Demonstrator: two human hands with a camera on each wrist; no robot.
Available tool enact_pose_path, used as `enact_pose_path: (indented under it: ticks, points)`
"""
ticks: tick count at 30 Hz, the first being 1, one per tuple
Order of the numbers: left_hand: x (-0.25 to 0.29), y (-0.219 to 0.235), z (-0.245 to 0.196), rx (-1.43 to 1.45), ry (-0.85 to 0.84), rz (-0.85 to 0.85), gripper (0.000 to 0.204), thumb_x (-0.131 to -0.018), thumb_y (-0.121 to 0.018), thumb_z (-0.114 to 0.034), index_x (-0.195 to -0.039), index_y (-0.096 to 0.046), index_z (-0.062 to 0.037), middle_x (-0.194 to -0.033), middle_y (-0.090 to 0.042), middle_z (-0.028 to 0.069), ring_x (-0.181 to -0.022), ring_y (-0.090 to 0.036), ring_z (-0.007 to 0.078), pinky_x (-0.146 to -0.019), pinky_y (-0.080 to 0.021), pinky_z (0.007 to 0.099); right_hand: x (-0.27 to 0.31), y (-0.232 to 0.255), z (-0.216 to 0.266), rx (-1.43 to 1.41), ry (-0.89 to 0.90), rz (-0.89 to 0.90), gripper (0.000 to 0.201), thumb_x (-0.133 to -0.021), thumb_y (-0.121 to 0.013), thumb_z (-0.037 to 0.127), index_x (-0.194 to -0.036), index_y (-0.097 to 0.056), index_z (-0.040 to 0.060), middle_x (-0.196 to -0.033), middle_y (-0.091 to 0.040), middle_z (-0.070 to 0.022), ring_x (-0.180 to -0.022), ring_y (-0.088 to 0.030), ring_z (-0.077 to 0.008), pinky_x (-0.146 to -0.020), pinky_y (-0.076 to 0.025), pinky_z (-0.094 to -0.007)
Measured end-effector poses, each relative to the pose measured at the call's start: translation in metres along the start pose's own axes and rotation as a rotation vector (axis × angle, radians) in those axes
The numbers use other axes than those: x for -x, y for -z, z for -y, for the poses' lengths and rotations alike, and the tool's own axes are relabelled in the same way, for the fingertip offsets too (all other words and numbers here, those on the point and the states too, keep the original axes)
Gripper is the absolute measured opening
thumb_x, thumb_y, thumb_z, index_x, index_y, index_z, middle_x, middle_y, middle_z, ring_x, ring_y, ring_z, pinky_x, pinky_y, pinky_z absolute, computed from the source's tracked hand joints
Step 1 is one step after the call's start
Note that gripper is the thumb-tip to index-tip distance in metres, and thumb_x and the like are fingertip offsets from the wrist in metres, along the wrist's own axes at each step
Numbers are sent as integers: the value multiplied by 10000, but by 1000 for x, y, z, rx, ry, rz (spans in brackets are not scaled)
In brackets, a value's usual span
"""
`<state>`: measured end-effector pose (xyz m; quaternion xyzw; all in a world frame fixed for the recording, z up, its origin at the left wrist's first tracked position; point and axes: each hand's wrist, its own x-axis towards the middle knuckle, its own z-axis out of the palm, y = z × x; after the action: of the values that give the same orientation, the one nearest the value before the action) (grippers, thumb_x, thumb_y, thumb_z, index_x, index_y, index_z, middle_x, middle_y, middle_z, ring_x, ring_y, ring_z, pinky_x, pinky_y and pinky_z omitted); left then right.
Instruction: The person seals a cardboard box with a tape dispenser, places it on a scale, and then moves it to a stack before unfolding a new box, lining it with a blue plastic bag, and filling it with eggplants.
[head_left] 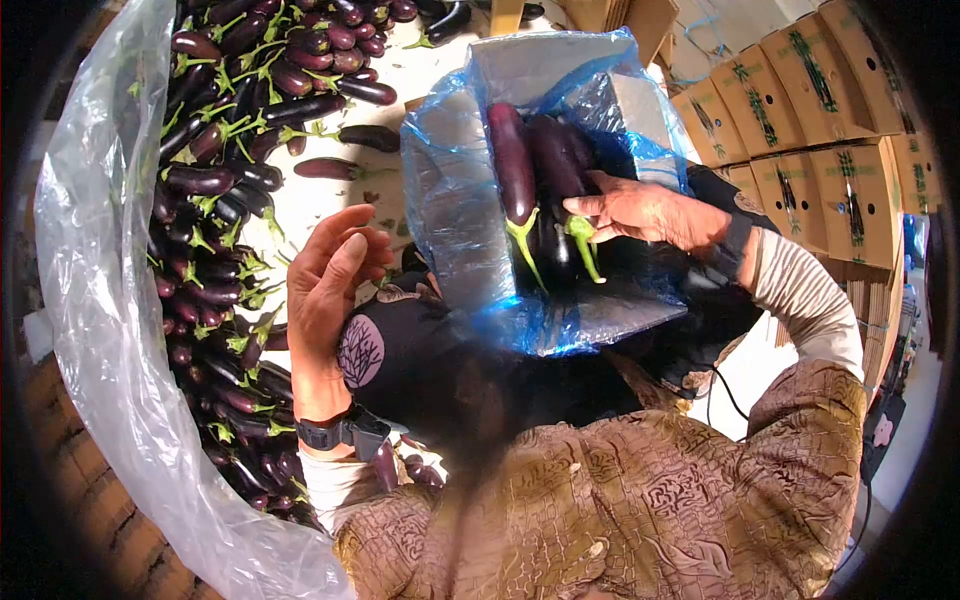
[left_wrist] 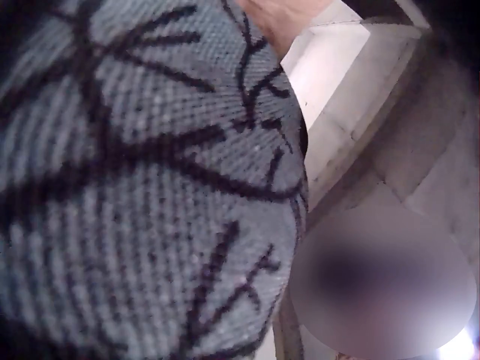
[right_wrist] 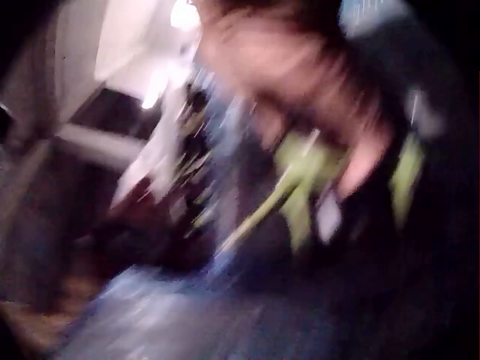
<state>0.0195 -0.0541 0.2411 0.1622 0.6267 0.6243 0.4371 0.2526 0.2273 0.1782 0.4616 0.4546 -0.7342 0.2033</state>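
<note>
In the head view a box lined with blue plastic (head_left: 450, 200) holds several dark eggplants (head_left: 514, 165). The right hand (head_left: 650, 212) is inside it, thumb and fingers round the green stem end of an eggplant (head_left: 560, 165). Blurred in the right wrist view, that hand (right_wrist: 300, 82) is at the green stem cap (right_wrist: 304, 169). The left hand (head_left: 335, 290) is raised beside the box's left side, fingers loosely bent, holding nothing; below it is a dark cloth with a printed tree (head_left: 362, 350), which fills much of the left wrist view.
A large heap of eggplants (head_left: 215, 290) lies on the left, bordered by clear plastic sheeting (head_left: 110, 270). Single eggplants (head_left: 327, 169) lie between heap and box. Stacked cardboard boxes (head_left: 820, 90) stand at the right. A black cable (head_left: 728, 388) hangs near the right sleeve.
</note>
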Motion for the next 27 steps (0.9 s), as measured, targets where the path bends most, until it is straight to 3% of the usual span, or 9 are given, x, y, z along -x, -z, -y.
enact_pose_path:
  ticks: [3,6,11,14,19,21,23,25,27]
  points:
    - [-4,-1,6,47,3,-15,360,-961,-582,-173,-1271,-553,7,-998,-670,83,-858,-628,125,-756,-489,241,-22,2,-3,128,67,-18,860,-789,-807,201,-1411,-255,-20,-1064,-613,-110,-858,-628,-183,-759,-568,-358]
    - [0,-5,6,73,1,-48,339,-963,-580,-164,-1260,-566,-1,-983,-674,76,-837,-627,111,-749,-494,231,-31,-3,-2,387,71,-48,986,-735,-846,227,-1414,-208,-97,-1103,-602,-155,-905,-633,-209,-748,-563,-349]
    - [4,0,14,142,14,-81,301,-948,-605,-134,-1221,-594,-7,-948,-681,66,-823,-631,101,-736,-496,211,-24,-15,-31,392,222,-216,896,-742,-833,162,-1397,-258,-47,-1154,-572,-154,-1006,-588,-203,-777,-529,-296]
    - [5,1,18,146,45,-87,297,-951,-602,-135,-1218,-595,-7,-939,-681,63,-801,-628,97,-728,-500,211,-14,-20,-22,531,261,-189,1008,-716,-850,292,-1363,-246,-189,-1187,-572,-250,-1038,-617,-295,-814,-530,-318]
    - [4,1,26,220,99,-104,292,-954,-600,-140,-1218,-599,-15,-932,-678,60,-781,-621,90,-718,-508,207,-9,-27,-1,715,120,-286,703,-750,-834,257,-1174,-389,-85,-905,-617,-108,-768,-610,-180,-660,-517,-293]
    - [5,3,29,234,100,-108,297,-952,-604,-145,-1221,-598,-18,-931,-678,59,-786,-623,92,-725,-509,207,-7,-23,-2,474,185,-181,609,-761,-824,238,-1124,-428,-48,-893,-614,-96,-781,-609,-173,-663,-511,-286]
    - [4,5,34,244,107,-112,302,-951,-608,-150,-1224,-597,-21,-931,-678,58,-792,-625,94,-731,-510,207,-10,-22,0,534,114,-186,623,-769,-814,216,-1184,-435,-54,-888,-614,-86,-810,-605,-157,-686,-508,-278]
    - [0,7,41,200,150,-114,312,-950,-612,-156,-1232,-591,-25,-940,-677,55,-804,-630,97,-741,-511,207,-7,-14,-4,410,284,-104,733,-774,-802,266,-1267,-398,-95,-936,-628,-133,-865,-611,-198,-755,-508,-305]
    - [1,10,53,173,159,-122,315,-950,-611,-158,-1236,-589,-28,-948,-677,56,-808,-633,100,-743,-513,209,1,-26,-5,677,244,-224,885,-770,-794,338,-1349,-319,-134,-1034,-621,-195,-918,-612,-256,-824,-501,-327]
